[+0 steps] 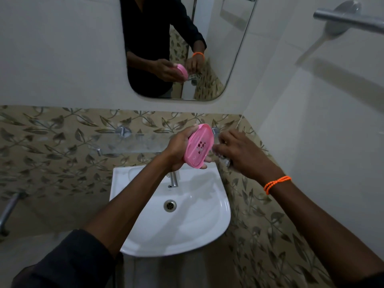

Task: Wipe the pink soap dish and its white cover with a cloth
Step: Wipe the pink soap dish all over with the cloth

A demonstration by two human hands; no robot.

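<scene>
My left hand (176, 148) grips the pink soap dish (199, 146) by its left edge. It holds the dish tilted on its side above the back of the sink, with the slotted inside facing right. Just right of it, my right hand (243, 152) holds a pale, see-through piece, the cover (223, 157), in curled fingers. That piece is blurred and mostly hidden by the fingers. An orange thread band sits on my right wrist. No cloth is in view.
Below the hands are a white sink (207, 221) and its steel tap (173, 179). A glass shelf (133, 142) runs along the leaf-patterned tiles behind the hands. A mirror (218, 48) hangs above. A steel bar (349, 19) juts out at upper right, and a pipe (8, 210) at far left.
</scene>
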